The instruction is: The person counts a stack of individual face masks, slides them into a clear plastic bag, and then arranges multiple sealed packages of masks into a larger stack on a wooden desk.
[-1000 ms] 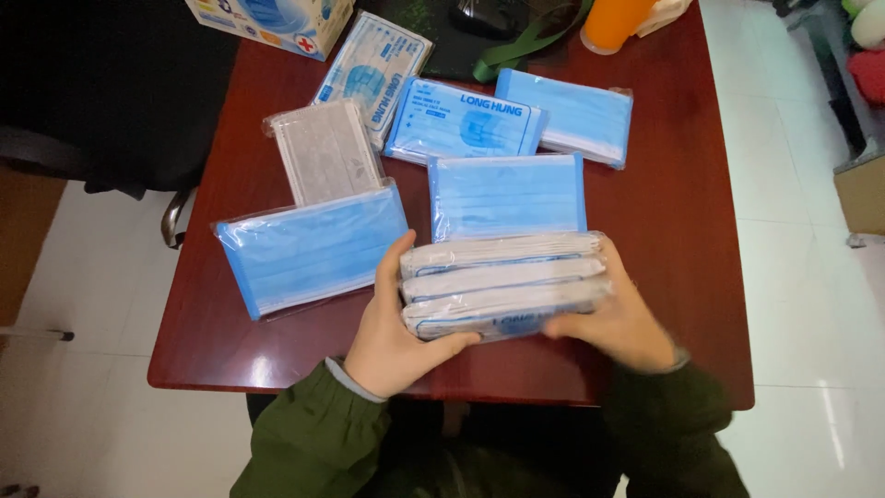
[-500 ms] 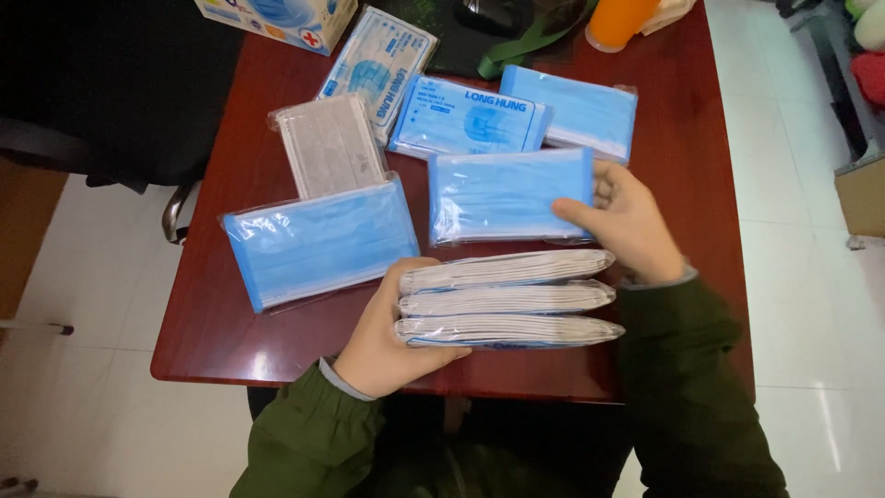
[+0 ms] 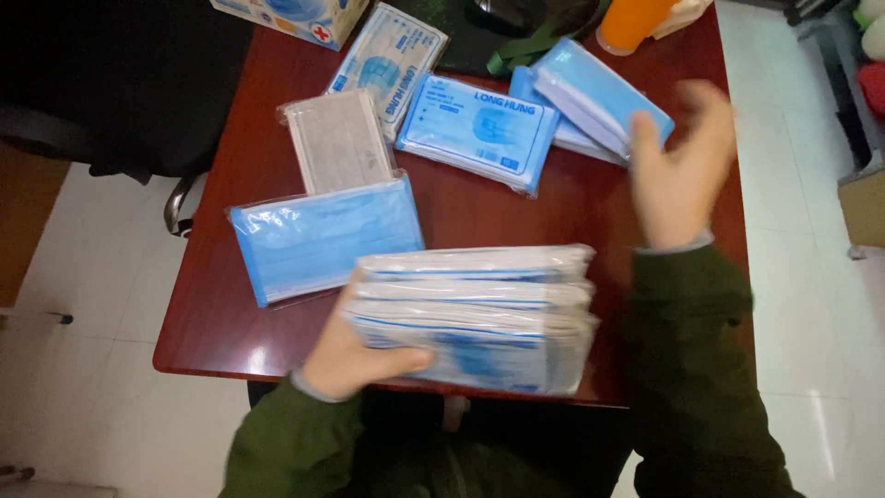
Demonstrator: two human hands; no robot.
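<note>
A clear packet of blue masks (image 3: 324,238) is lying toward the left edge of the red-brown table (image 3: 235,318), with a packet of grey masks (image 3: 339,140) just behind it. At the near edge, the left hand (image 3: 355,355) is clamping a stack of mask packets (image 3: 479,314), thumb on the front. A printed blue packet (image 3: 479,132) is resting mid-table. Toward the far right corner, the right hand (image 3: 680,171), blurred, fingers spread, is touching a tilted blue mask packet (image 3: 599,92).
</note>
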